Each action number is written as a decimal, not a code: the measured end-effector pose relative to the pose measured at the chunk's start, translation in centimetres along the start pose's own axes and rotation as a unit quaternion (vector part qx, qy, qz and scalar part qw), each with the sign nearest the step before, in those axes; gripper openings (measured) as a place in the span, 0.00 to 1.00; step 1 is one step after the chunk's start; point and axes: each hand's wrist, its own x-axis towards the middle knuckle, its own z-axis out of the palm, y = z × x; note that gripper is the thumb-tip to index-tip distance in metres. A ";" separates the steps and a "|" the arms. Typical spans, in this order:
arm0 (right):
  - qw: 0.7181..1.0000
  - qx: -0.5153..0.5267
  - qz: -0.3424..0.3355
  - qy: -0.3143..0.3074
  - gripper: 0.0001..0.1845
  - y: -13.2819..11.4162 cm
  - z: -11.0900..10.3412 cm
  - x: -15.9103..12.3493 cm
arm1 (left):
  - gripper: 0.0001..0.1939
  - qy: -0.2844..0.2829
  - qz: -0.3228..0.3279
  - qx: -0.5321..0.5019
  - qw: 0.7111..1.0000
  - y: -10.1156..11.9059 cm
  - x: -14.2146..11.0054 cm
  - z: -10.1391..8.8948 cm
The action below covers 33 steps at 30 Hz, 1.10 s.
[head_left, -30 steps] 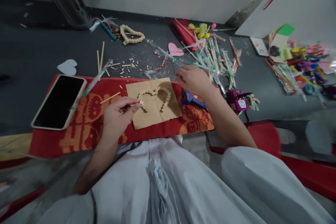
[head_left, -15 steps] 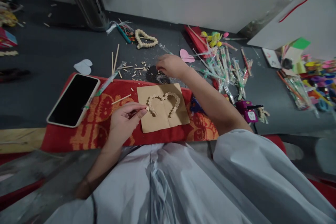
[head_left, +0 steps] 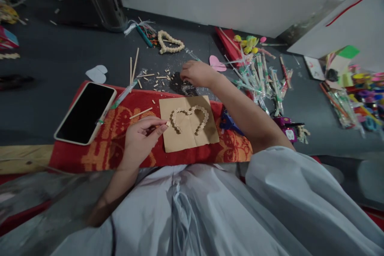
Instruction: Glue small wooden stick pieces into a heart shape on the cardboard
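Note:
A brown paper sheet (head_left: 183, 138) lies on a red and orange patterned cloth (head_left: 102, 144). On the sheet is a heart outline of small pale stick pieces (head_left: 189, 118). My left hand (head_left: 142, 138) rests beside the sheet's left edge, its fingers pinched on a small stick piece at the heart's left side. My right hand (head_left: 196, 73) reaches beyond the sheet to a dark patch of loose cut pieces (head_left: 180, 85) on the grey floor. Its fingers curl down onto them, and what they hold is hidden.
A phone (head_left: 85, 113) lies face up on the cloth's left end. A finished stick heart (head_left: 170, 43), loose sticks (head_left: 133, 64), a pink paper heart (head_left: 216, 63) and wrapped stick bundles (head_left: 264, 78) lie beyond. A blue glue gun (head_left: 229, 123) sits under my right forearm. Coloured craft supplies (head_left: 358, 92) crowd the right.
My right hand has moved left from the wrapped bundles to the loose cut pieces above the sheet. My left hand has stayed pinched at the heart's left side.

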 end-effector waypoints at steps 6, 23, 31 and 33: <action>1.000 0.020 0.000 0.009 0.14 0.1 0.6 -0.4 | 0.04 0.005 -0.009 0.001 1.000 -0.1 -0.1 -0.3; 0.803 0.530 0.021 0.271 0.20 -8.3 -1.3 -3.7 | 0.07 0.043 0.210 0.189 0.958 1.5 0.7 1.2; 0.783 0.573 0.013 0.242 0.27 -12.5 -2.8 -4.1 | 0.08 0.088 0.214 0.201 0.952 1.5 0.4 0.8; 0.798 0.548 0.009 0.252 0.25 -13.1 -3.0 -4.1 | 0.08 0.105 0.205 0.181 0.956 1.1 0.4 0.6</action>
